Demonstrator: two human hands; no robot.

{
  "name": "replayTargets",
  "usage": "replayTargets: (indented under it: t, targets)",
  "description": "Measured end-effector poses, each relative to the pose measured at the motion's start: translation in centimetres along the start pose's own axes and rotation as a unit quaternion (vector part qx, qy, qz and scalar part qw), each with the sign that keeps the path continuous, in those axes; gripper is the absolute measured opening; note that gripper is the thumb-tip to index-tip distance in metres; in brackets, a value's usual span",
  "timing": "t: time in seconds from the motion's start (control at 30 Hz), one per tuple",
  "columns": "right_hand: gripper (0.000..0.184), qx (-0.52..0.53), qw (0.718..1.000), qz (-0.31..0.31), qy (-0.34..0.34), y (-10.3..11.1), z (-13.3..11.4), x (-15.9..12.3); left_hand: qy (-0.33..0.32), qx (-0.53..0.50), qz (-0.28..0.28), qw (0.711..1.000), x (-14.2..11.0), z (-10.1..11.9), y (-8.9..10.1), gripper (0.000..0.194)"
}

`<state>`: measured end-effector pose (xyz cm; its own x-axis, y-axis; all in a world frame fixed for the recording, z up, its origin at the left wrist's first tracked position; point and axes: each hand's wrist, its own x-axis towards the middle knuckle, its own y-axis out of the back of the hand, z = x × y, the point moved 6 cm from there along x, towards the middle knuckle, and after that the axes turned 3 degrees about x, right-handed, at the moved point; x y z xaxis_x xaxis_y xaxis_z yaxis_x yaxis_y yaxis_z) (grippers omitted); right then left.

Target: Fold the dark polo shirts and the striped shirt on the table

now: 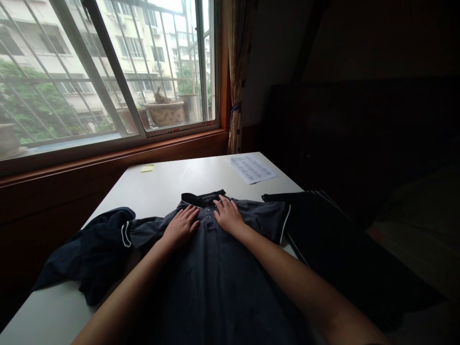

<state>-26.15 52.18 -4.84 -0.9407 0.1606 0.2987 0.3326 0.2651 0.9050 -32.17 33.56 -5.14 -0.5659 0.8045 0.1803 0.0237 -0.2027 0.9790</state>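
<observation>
A dark grey polo shirt [215, 278] lies spread front side up on a white table, its black collar [194, 199] pointing away from me. Two buttons show on its placket, and white stripes edge the sleeves. My left hand [181, 224] rests flat on the shirt just below the left side of the collar, fingers stretched out. On the other side of the placket, my right hand [228, 215] lies on the cloth near the collar with its fingers spread. Neither hand grips the fabric. My forearms cover parts of the shirt's sides.
A crumpled dark garment [93, 249] lies at the left table edge. Black folded clothing [334, 249] hangs over the right edge. Printed papers [252, 168] and a yellow sticky note [147, 168] lie at the far end of the white table [172, 175]. Beyond stands a barred window [143, 72].
</observation>
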Motion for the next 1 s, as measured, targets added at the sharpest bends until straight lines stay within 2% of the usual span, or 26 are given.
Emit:
replayTargets:
  t: [0.1, 0.2, 0.33, 0.43, 0.63, 0.77, 0.9, 1.0]
  targets:
    - [0.053, -0.002, 0.999, -0.048, 0.015, 0.1, 0.8, -1.6, 0.039, 0.0, -0.012, 0.999, -1.3, -1.4, 0.2, 0.055]
    - [0.055, -0.01, 0.997, -0.073, 0.018, 1.2, 2.7, -2.6, 0.086, 0.008, -0.019, 0.996, -2.6, -3.2, 0.7, 0.056]
    - [0.055, -0.024, 0.997, -0.08, -0.003, 2.7, 5.8, -3.4, 0.164, 0.027, -0.032, 0.986, -4.2, -5.4, 1.2, 0.059]
    - [0.052, -0.038, 0.996, -0.068, -0.033, 3.5, 7.4, -3.6, 0.182, 0.034, -0.031, 0.982, -4.8, -5.9, 1.8, 0.056]
    - [0.047, -0.048, 0.997, -0.033, -0.041, 4.1, 7.3, -3.9, 0.244, 0.063, -0.006, 0.968, -5.6, -6.5, 4.5, 0.047]
    - [0.043, -0.044, 0.998, -0.008, -0.037, 4.3, 7.0, -4.1, 0.266, 0.062, -0.061, 0.96, -5.6, -8.3, 6.3, 0.041]
    - [0.042, -0.045, 0.998, -0.003, -0.037, 4.2, 7.1, -4.1, 0.283, 0.051, -0.125, 0.949, -5.5, -10.8, 8.0, 0.023]
    - [0.042, -0.046, 0.998, -0.001, -0.039, 4.1, 7.2, -4.1, 0.286, 0.028, -0.144, 0.947, -5.5, -11.8, 8.7, 0.012]
